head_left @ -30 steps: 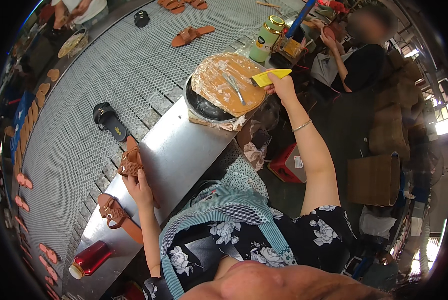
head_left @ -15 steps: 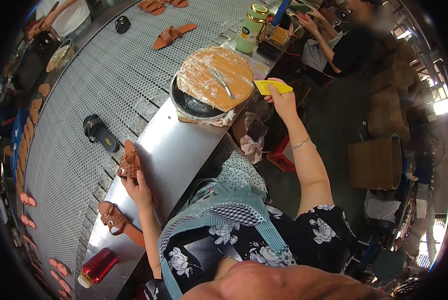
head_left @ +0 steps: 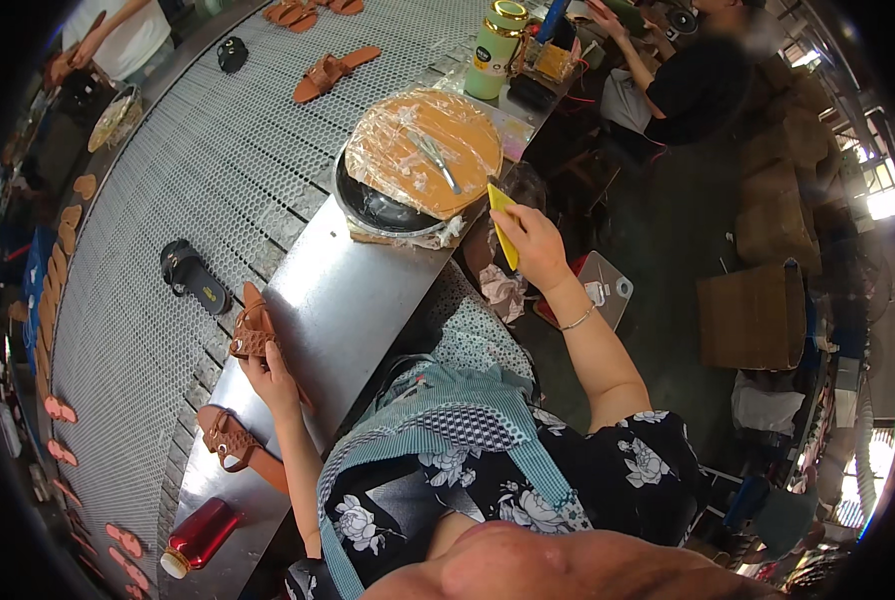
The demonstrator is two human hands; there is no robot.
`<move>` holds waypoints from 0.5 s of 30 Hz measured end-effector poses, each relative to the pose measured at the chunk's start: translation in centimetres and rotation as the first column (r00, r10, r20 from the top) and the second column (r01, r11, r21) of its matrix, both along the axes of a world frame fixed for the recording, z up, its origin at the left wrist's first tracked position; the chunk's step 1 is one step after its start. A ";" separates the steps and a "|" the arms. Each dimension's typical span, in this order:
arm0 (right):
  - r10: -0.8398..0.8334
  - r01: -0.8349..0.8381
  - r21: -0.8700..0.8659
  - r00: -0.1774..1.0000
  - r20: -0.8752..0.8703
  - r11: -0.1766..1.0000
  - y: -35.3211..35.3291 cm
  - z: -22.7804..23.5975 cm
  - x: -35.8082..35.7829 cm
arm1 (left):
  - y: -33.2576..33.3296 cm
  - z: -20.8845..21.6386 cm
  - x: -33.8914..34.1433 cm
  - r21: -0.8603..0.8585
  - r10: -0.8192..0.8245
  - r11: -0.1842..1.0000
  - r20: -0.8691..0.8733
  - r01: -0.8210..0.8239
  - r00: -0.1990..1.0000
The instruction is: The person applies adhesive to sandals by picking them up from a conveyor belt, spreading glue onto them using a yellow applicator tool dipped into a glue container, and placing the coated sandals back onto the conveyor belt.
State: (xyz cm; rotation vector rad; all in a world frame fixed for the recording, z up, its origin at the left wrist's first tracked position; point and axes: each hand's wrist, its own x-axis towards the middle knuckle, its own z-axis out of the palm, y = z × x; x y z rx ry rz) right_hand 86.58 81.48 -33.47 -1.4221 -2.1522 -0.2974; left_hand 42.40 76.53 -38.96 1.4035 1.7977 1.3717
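My left hand [head_left: 272, 378] is closed on a brown woven-strap sandal [head_left: 255, 325], which rests at the left edge of the metal bench. In my right hand [head_left: 536, 246], raised right of the bowl, is a flat yellow tool [head_left: 506, 230] with a small dark tip; its exact kind is unclear. The dark round bowl [head_left: 376, 203] is partly covered by a tan disc [head_left: 438, 125] wrapped in crinkled clear plastic. A slim metal tool [head_left: 435, 160] lies on the disc. Nearer me, a second brown sandal [head_left: 253, 460] lies on the bench.
A mesh conveyor [head_left: 268, 150] runs along the left, carrying a black sandal [head_left: 198, 278] and brown ones farther off. A red bottle [head_left: 200, 535] lies on the bench [head_left: 338, 300]; a green flask [head_left: 496, 55] stands beyond the bowl. Cardboard boxes [head_left: 753, 315] and another person [head_left: 698, 85] are at right.
My right hand has moved left and slightly nearer me, and the yellow tool has turned from level to steeply tilted. My left hand still holds the sandal in nearly the same place.
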 end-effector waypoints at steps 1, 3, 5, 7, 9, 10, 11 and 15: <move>-0.001 0.001 0.000 1.000 -0.002 1.000 -0.1 -0.1 0.0 | 0.1 0.1 0.1 0.007 0.004 1.000 0.001 -0.004 1.000; 0.015 -0.015 0.001 1.000 0.007 1.000 -0.2 -0.3 -0.1 | 0.1 -0.2 0.0 -0.005 0.007 1.000 0.012 -0.006 1.000; 0.028 -0.028 0.003 1.000 0.007 1.000 -0.3 -0.7 0.2 | 0.2 -0.4 0.1 -0.018 0.010 1.000 0.025 -0.010 1.000; 0.042 -0.042 0.004 0.999 0.008 0.999 -0.5 -0.9 0.6 | 0.4 -0.1 0.4 -0.016 0.007 1.000 -0.004 -0.007 1.000; 0.105 -0.105 -0.009 0.994 0.004 0.994 -0.7 -0.9 1.0 | 0.6 0.1 0.8 -0.017 -0.001 1.000 -0.017 0.001 1.000; 0.102 -0.102 -0.011 0.995 0.003 0.995 -0.8 -1.0 1.1 | 0.7 0.2 0.9 -0.017 -0.008 1.000 -0.030 0.008 1.000; 0.128 -0.129 -0.045 0.992 -0.004 0.991 -1.0 -1.2 1.2 | 0.8 0.2 1.0 -0.018 -0.012 1.000 -0.031 0.011 0.999; 0.221 -0.248 -0.139 0.957 -0.187 0.959 -1.3 -1.9 1.5 | 1.2 -0.4 1.0 0.005 0.005 1.000 -0.096 -0.004 0.995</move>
